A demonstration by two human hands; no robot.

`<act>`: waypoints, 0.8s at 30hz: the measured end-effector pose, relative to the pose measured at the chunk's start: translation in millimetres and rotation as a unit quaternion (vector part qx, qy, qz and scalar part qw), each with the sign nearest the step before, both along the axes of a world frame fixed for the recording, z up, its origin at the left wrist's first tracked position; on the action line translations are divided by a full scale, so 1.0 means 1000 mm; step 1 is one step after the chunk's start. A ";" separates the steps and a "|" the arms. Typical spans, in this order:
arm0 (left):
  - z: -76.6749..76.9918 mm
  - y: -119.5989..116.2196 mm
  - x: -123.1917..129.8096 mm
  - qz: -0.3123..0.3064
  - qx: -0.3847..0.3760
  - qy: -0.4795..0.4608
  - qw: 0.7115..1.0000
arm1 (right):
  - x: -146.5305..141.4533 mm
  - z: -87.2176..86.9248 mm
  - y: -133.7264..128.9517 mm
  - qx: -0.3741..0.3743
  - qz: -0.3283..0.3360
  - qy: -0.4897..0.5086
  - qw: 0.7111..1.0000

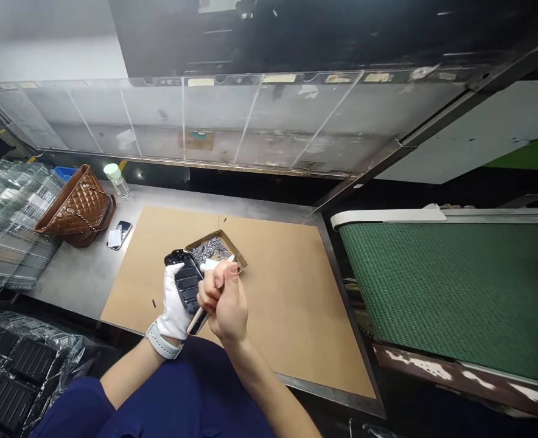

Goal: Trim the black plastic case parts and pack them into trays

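My left hand [173, 307], in a white glove with a grey strap at the wrist, grips a black phone-shaped plastic housing [187, 286] upright against the fingers. My right hand [221, 301] is bare and closes around a slim pale stick tool [196, 320], whose lower end shows below the fist. Its tip is hidden behind my fingers, close to the housing. Just beyond my hands, a small cardboard tray [232, 258] holds a heap of small silvery metal parts [209, 248]. Both rest on a tan cardboard sheet [278, 304].
The sheet lies on a steel table [68, 286] with a quilted brown handbag [75, 207], a phone [123, 234] and a water bottle [118, 180]. Clear stacked trays [8, 222] stand left, black parts in plastic [17, 371] lie lower left, and a green conveyor belt [451, 292] runs right.
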State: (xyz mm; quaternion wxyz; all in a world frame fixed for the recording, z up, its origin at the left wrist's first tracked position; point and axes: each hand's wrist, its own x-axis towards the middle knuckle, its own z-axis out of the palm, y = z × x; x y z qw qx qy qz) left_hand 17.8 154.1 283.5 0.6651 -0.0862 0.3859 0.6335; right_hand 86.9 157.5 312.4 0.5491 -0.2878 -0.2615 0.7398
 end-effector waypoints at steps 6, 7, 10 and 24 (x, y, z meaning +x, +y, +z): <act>0.001 -0.003 -0.004 0.021 0.002 0.005 1.000 | -0.008 0.003 -0.002 0.023 0.020 -0.009 1.000; 0.003 -0.003 -0.006 0.023 0.007 -0.001 1.000 | -0.006 0.002 -0.002 0.026 0.021 -0.011 0.999; 0.011 -0.006 -0.012 0.010 0.030 -0.035 0.999 | 0.001 0.000 0.002 0.034 0.023 -0.018 0.999; 0.013 -0.018 -0.027 -0.006 0.029 -0.069 0.997 | 0.041 -0.020 0.007 0.151 0.163 -0.311 0.924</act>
